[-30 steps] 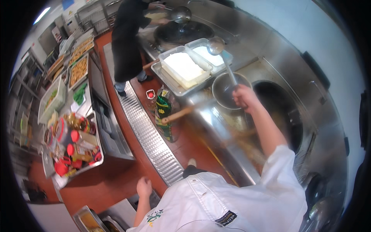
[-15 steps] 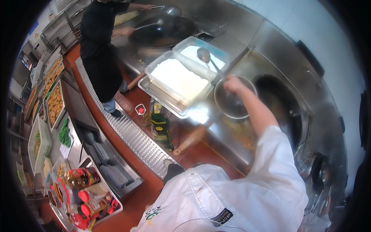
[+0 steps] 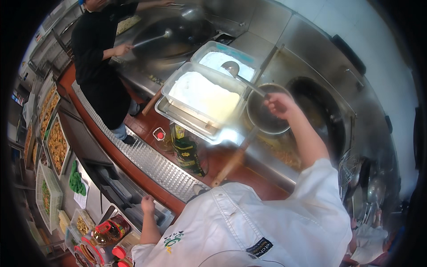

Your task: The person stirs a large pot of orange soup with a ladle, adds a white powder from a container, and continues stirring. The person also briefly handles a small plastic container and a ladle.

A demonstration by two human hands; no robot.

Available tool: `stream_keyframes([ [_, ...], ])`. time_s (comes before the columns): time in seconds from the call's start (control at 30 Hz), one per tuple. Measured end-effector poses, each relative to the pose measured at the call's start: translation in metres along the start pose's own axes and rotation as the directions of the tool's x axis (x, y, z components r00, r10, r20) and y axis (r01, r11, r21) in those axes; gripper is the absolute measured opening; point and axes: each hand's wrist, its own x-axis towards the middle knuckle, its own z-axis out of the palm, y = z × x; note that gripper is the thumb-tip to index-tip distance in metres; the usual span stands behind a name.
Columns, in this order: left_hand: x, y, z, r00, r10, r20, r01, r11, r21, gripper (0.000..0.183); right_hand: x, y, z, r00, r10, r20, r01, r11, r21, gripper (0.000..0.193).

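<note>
My right hand (image 3: 279,106) has its fingers curled at the handle end of a metal ladle (image 3: 231,68). The ladle's bowl rests over the white powder in a clear plastic tub (image 3: 195,52). Below that hand sits a round metal pot (image 3: 266,124) with a long wooden handle (image 3: 230,166), beside a large dark wok (image 3: 320,113). A second clear tub (image 3: 167,86), nearer to me, holds white and yellowish powder and stands on a metal tray (image 3: 195,120). My left hand (image 3: 148,204) hangs low at the left, fingers closed, with nothing visible in it.
A person in black (image 3: 100,58) works at another wok (image 3: 178,42) with a ladle. A green and yellow bag (image 3: 187,153) stands on the floor near a metal drain grate (image 3: 151,158). Trays of food (image 3: 58,144) and sauce bottles (image 3: 109,233) line the left counter.
My left hand has come into view at the lower left. My right hand has turned and opened slightly at the ladle's end; the ladle's bowl stays over the far tub. My view has shifted.
</note>
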Motion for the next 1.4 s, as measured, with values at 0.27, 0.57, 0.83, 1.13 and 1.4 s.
stream_keyframes([
  [0.27,-0.055,-0.129,0.001,0.940,-0.041,0.338,-0.224,0.674,0.704,0.017,-0.020,0.035,-0.022,0.974,-0.220,0.053,0.224,0.969,-0.107,0.033],
  [0.57,-0.083,-0.056,0.012,0.982,-0.090,0.165,-0.026,0.805,0.593,0.020,-0.013,0.056,-0.039,0.947,-0.213,0.241,0.085,0.888,0.452,0.034],
  [0.83,-0.082,0.026,0.049,0.987,-0.105,0.125,0.078,0.977,0.201,0.024,-0.014,0.057,-0.025,0.960,-0.260,0.100,0.259,0.966,0.015,0.024],
  [1.13,-0.092,0.010,0.036,0.965,-0.102,0.241,-0.035,0.862,0.505,0.023,-0.004,0.058,-0.025,0.968,-0.247,0.034,0.246,0.969,0.028,0.032],
  [1.4,-0.118,0.026,0.030,0.970,-0.160,0.181,0.072,0.907,0.415,0.022,0.000,0.056,-0.025,0.973,-0.218,0.072,0.208,0.970,0.125,0.028],
])
